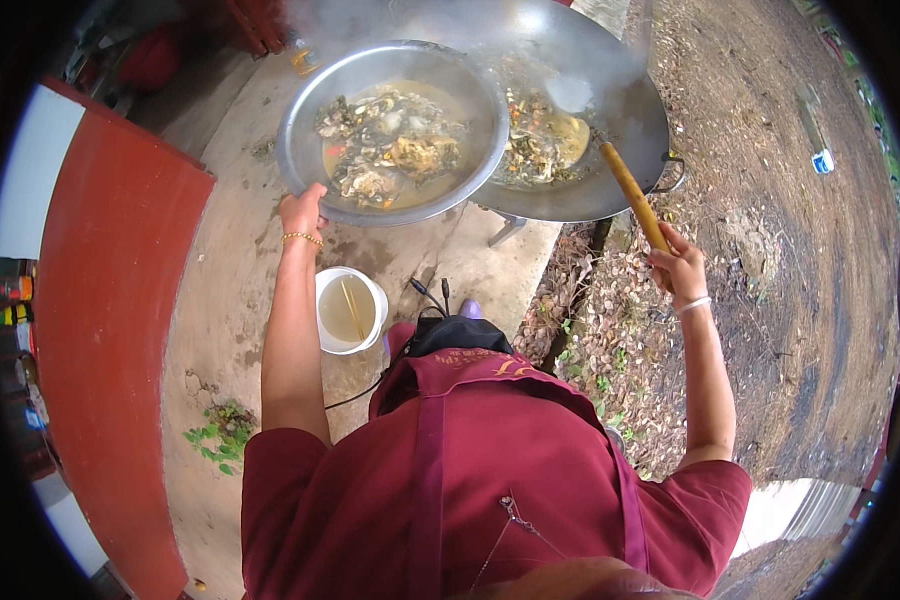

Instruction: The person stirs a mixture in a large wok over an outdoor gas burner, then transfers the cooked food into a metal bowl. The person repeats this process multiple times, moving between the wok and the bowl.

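Observation:
My left hand [304,212] grips the near-left rim of a wide metal basin [295,165]. Inside it, a soupy stew [390,145] of pale pieces and dark greens sits in yellowish broth. The basin is held up against the left side of a big dark wok [625,190] and overlaps it. More of the same stew lies in the wok, with steam rising over it. My right hand [678,266] is closed round the wooden handle of a ladle [635,197], whose head reaches into the wok's food.
A white bucket [378,325] of cloudy water with chopsticks [353,308] in it stands on the concrete below the basin. Black cables [432,292] hang near my apron. A red wall [120,330] runs along the left; dry leaves [610,310] cover the ground at right.

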Motion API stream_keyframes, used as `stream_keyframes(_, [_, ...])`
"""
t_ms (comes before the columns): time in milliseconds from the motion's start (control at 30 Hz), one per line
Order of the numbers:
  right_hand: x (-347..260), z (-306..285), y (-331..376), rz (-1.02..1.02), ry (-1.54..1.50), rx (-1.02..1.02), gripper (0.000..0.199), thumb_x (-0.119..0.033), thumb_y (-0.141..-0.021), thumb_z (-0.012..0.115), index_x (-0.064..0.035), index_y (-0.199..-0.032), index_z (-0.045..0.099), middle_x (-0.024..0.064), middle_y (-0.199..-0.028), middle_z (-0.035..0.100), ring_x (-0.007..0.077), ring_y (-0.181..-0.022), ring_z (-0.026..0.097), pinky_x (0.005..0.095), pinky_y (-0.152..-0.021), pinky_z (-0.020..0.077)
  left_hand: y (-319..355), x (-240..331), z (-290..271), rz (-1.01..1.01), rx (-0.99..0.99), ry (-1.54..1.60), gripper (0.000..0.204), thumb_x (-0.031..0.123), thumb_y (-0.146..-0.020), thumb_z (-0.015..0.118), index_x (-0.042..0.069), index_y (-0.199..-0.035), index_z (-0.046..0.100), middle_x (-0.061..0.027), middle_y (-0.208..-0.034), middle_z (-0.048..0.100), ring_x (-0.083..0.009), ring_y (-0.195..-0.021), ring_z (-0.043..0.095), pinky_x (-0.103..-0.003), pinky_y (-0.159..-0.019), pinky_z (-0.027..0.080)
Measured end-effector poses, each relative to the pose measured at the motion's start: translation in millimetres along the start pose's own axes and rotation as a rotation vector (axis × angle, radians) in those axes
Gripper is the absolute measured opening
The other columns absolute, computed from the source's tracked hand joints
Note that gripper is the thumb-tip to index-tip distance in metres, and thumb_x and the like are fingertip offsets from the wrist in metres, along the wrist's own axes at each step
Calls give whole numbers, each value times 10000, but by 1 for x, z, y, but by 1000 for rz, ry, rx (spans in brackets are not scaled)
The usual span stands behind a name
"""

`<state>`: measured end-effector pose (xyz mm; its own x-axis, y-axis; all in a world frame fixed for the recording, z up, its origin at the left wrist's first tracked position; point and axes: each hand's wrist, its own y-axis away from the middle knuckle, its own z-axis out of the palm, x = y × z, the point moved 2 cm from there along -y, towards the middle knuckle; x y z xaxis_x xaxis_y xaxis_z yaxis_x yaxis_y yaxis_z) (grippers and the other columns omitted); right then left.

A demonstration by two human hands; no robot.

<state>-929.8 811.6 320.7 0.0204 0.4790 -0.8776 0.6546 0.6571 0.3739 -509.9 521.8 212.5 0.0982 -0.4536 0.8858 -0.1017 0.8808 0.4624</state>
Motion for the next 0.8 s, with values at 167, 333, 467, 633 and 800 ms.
stream_keyframes(167, [39,11,-40,108,-129,-23,605,51,-699,531,-13,-1271,343,51,-605,528,83,-378,414,200,-336,282,4,3,0,29,-4,-15,112,84,-680,584,46,-642,486,-1,-495,421,-83,-331,301,-236,-324,193])
stream_keyframes(333, [45,19,-34,122,37,-90,532,-27,-742,543,-38,-1246,372,55,-602,531,113,-405,479,240,-347,353,2,0,-3,23,-4,-30,100,90,-681,585,57,-648,497,10,-495,418,-76,-340,299,-236,-326,193])
stream_keyframes(467, [35,8,-47,-454,909,28,436,-177,-786,563,-33,-1181,449,114,-715,603,204,-564,595,325,-503,471,6,3,-3,30,-6,-12,81,75,-667,589,27,-655,525,9,-496,429,-76,-345,327,-238,-327,204])
stream_keyframes(633, [-36,113,-68,-191,183,-311,583,-427,-793,546,30,-1146,467,138,-1009,578,216,-849,595,306,-643,493,7,1,-5,28,-22,19,74,61,-658,593,5,-666,545,-2,-516,458,-83,-355,363,-241,-329,233])
stream_keyframes(800, [-48,205,-113,-33,-47,-408,428,-286,-750,629,33,-980,460,123,-808,572,168,-570,597,232,-389,434,5,3,-5,47,-9,13,66,53,-648,599,15,-640,546,-4,-522,470,-90,-369,387,-244,-335,260])
